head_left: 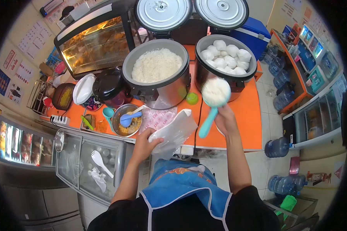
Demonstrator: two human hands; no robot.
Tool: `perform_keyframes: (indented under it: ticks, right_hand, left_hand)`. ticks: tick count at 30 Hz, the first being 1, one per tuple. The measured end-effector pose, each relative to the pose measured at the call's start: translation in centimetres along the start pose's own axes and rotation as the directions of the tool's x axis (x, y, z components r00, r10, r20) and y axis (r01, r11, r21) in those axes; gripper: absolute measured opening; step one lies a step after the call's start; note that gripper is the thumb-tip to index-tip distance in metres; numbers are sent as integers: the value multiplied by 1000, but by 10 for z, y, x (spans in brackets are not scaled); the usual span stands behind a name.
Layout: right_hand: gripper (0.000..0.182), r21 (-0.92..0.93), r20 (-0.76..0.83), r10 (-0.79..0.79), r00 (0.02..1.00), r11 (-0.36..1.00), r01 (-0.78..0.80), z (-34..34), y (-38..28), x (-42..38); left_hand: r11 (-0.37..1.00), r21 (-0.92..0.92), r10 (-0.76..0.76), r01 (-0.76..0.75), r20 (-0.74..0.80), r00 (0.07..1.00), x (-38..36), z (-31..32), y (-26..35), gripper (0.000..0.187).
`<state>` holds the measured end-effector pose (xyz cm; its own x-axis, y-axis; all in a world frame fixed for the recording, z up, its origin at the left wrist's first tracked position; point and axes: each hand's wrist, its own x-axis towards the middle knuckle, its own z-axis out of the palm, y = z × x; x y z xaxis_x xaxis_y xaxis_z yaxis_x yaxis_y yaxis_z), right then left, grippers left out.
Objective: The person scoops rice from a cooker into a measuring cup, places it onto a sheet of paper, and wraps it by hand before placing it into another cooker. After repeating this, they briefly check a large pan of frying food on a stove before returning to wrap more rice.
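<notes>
My left hand (144,145) is closed on the edge of a clear plastic bag (172,134), whose mouth faces up and right. In my right hand (226,121) is a turquoise scoop (209,122), gripped near its bowl, with the handle slanting down to the left. White rice (216,91) fills the scoop. It is held before the right-hand cooker (199,71), which contains several round white bundles (230,61). The left-hand cooker (128,71) is open and full of loose rice (157,65).
Left of the bag, a metal bowl (117,130) holds crumbly food and a blue spoon (130,120). Printed paper (155,119) lies on the orange counter (246,129). A lime-green object (191,98) sits between the cookers. A glass-topped freezer (121,163) adjoins the counter.
</notes>
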<state>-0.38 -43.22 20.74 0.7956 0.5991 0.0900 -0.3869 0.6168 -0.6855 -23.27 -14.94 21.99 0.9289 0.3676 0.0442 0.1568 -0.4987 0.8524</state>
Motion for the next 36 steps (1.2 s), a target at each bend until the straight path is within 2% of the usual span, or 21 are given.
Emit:
perform_keyframes:
  ticks: [2,3,4,6,8,10,11,13,15,17,18,20,21,23,26,27,28,30,36]
  right_hand:
    - [44,13,9,-20,1000,1000,20,38,-13,44]
    - [41,60,96,8,995,998,-14,38,-13,65]
    - [38,100,181,28,983,994,-47,33,-10,84]
    - [33,224,240,48,969,969,-104,20,5,110]
    - [29,279,207,41,978,955,-99,6,17,116]
    - [28,374,195,71,978,917,-141,-12,32,113]
    - [27,350,93,97,991,929,-124,-14,33,99]
    - [27,309,47,114,992,943,-123,-55,57,84]
    - [28,268,6,149,989,952,-145,-102,90,63]
    - [29,274,-80,297,951,924,-266,-134,118,44]
    - [29,274,-81,307,948,922,-275,-139,131,36]
    - [27,208,-277,412,868,908,-364,-145,155,20]
    - [27,208,-274,421,865,904,-374,-144,164,16]
    - [26,254,-233,548,803,832,-494,-139,186,14]
    - [33,196,-194,553,810,831,-520,-131,230,24]
    - [33,12,-271,518,812,845,-535,-124,236,27]
    - [33,16,-268,522,810,843,-538,-117,243,33]
    - [22,-151,-391,469,792,816,-558,-107,254,48]
    - [19,-146,-433,368,823,872,-467,-102,275,70]
  left_hand:
    - [1000,-6,-17,18,65,998,1,13,10,35]
    - [997,-44,-65,70,93,993,2,19,8,34]
    - [998,-36,-54,58,99,994,1,20,5,34]
    - [999,-47,4,-1,66,998,-1,23,1,33]
    - [1000,-11,3,-3,71,997,-10,13,7,31]
    - [992,-62,-114,114,2,993,-26,2,-1,27]
    - [991,-63,-113,114,14,993,-34,-4,-8,27]
    - [964,-162,-217,211,-20,976,-52,-14,-21,24]
    - [954,-155,-264,255,-44,963,-65,-24,-18,23]
    - [932,-192,-326,307,-77,942,-75,-32,-25,23]
    - [928,-196,-335,315,-78,939,-76,-36,-28,23]
    - [931,-175,-345,322,-127,930,-81,-45,-32,23]
    - [927,-178,-354,329,-132,926,-81,-51,-35,23]
    - [926,-156,-364,344,-118,924,-82,-65,-43,22]
    - [921,-138,-382,363,-152,912,-83,-80,-50,23]
    - [920,-134,-387,368,-156,909,-82,-83,-52,23]
    - [912,-146,-404,383,-153,902,-82,-84,-54,23]
    - [904,-156,-420,399,-149,895,-82,-88,-56,24]
    - [888,-155,-454,434,-139,880,-90,-88,-61,23]
